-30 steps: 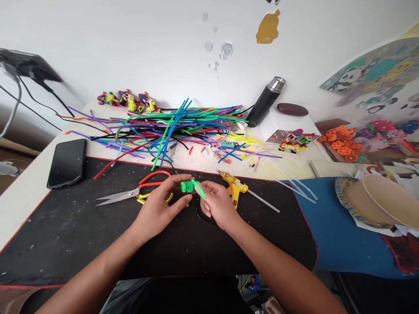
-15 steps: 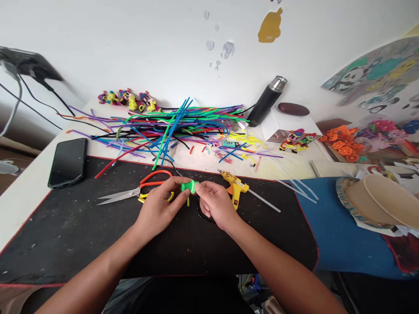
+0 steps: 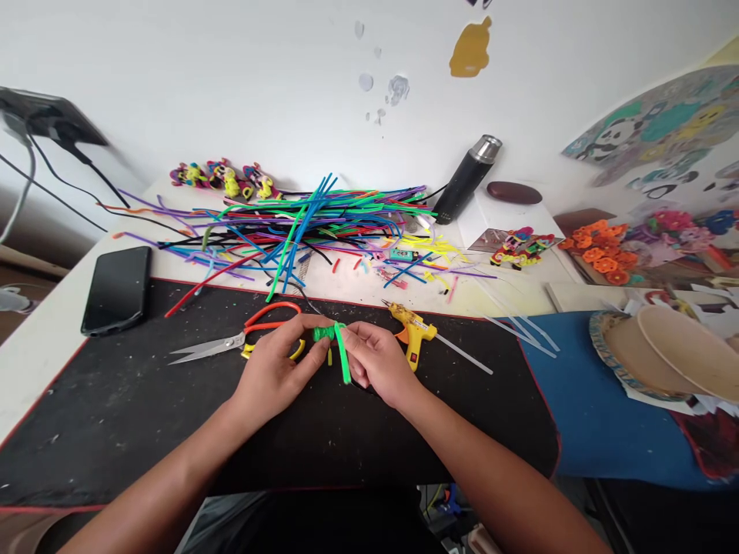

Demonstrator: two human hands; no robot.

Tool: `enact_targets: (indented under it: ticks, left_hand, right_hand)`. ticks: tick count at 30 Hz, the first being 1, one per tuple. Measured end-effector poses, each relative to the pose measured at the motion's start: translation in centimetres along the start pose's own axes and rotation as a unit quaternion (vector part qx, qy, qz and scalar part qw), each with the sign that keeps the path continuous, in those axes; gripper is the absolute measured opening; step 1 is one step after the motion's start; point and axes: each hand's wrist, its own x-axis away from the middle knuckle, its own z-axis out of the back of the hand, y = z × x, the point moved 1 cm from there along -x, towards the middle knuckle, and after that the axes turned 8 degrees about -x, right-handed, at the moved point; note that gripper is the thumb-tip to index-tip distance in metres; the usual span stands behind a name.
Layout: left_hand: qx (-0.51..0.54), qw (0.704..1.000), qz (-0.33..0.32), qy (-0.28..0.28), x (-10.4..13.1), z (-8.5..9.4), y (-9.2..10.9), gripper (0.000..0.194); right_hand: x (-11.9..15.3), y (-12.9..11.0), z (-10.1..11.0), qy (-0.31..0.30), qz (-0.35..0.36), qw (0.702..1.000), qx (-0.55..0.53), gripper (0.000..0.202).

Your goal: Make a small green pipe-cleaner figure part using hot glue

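Between both hands, over the black mat (image 3: pixel 173 431), is a green pipe cleaner (image 3: pixel 342 355) wound into a small coil, with a straight free end slanting down toward me. My left hand (image 3: pixel 282 358) pinches the coiled part between thumb and fingers. My right hand (image 3: pixel 378 358) is closed at the coil's right side, its fingertips on the pipe cleaner by the free end. Orange- and yellow-handled scissors (image 3: pixel 225 346) lie left of my left hand, their lower handle partly behind it. A yellow glue gun (image 3: pixel 416 332) with a clear glue stick rests just beyond my right hand.
A heap of colourful pipe cleaners (image 3: pixel 312 223) runs along the back. A phone (image 3: pixel 117 291) lies at left. A black flask (image 3: pixel 467 181), a white box (image 3: pixel 499 219) and small figures (image 3: pixel 228 178) stand near the wall. Round bowls (image 3: pixel 687 350) are at right on a blue mat (image 3: pixel 569 400).
The free end of the green pipe cleaner has swung into view and now slants downward in front of my right fingers. Both hands stay in nearly the same place.
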Motion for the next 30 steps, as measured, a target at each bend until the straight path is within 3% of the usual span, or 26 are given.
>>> enact_targets:
  ticks: [8, 12, 18, 24, 30]
  left_hand:
    - [-0.176, 0.968, -0.164, 0.075, -0.2, 0.9, -1.3, 0.021]
    - [-0.215, 0.951, -0.207, 0.072, -0.3, 0.9, -1.7, 0.024]
    - [-0.229, 0.948, -0.212, 0.067, -0.1, 0.7, -1.8, 0.023]
    - [-0.234, 0.952, -0.189, 0.056, 0.0, 0.7, -2.0, 0.037]
    - [-0.214, 0.959, -0.184, 0.029, -0.2, 0.6, -1.8, 0.032]
  right_hand:
    - [0.3, 0.2, 0.5, -0.044, -0.033, 0.998, -0.009, 0.058]
    - [0.4, 0.0, 0.4, -0.048, -0.034, 0.998, -0.016, 0.061]
    - [0.4, -0.2, -0.4, -0.046, -0.008, 0.999, 0.028, 0.048]
    - [0.6, -0.3, -0.9, -0.055, 0.008, 0.997, 0.055, 0.046]
    - [0.6, 0.1, -1.0, -0.066, 0.005, 0.996, 0.064, 0.045]
